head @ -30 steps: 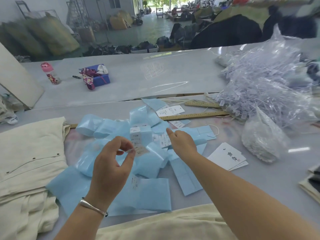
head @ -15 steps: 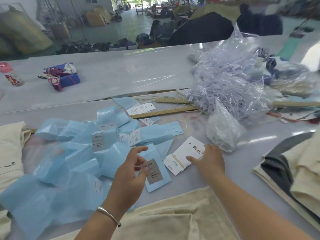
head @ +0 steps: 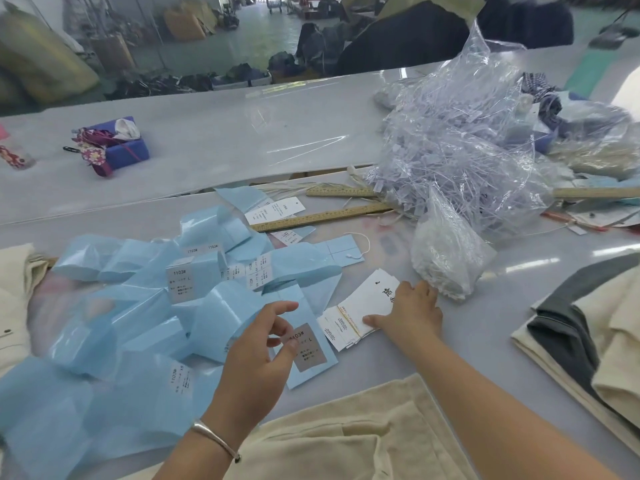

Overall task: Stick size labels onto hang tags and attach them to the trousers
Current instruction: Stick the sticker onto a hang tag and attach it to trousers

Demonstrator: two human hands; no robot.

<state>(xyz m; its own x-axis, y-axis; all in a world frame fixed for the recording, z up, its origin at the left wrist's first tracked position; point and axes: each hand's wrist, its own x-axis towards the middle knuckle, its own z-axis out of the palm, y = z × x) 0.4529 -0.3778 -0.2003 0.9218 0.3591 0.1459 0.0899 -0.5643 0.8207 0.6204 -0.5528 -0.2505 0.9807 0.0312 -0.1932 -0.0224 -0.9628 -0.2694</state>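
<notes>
Room: a big workshop with piles of cloth and bags far behind.
Table (head: 450, 358): grey and shiny, full of work stuff.
Blue sheets (head: 145, 317): a messy heap of label backing paper on the left – a few size labels sit on it.
Size label (head: 306, 348): a grey sticker marked 1103 L; it looks like it hangs from the fingertips over a blue sheet, though it may lie on it.
Left hand (head: 258, 355): lifted up, fingers bent, seems to pinch that label.
Hang tags (head: 360, 310): a small white stack on the table, just right of the blue heap.
Right hand (head: 410, 315): flat on the stack, fingers straight, pressing it.
Trousers (head: 346, 431): cream, lying close at the bottom – no tag on them that I can see.
Tag strings (head: 460, 161): a big clear bag of plastic loops, not in use.
Done so far: I think one label is picked.
Left to do: stick it on a tag, then fix the tag to the trousers.
</notes>
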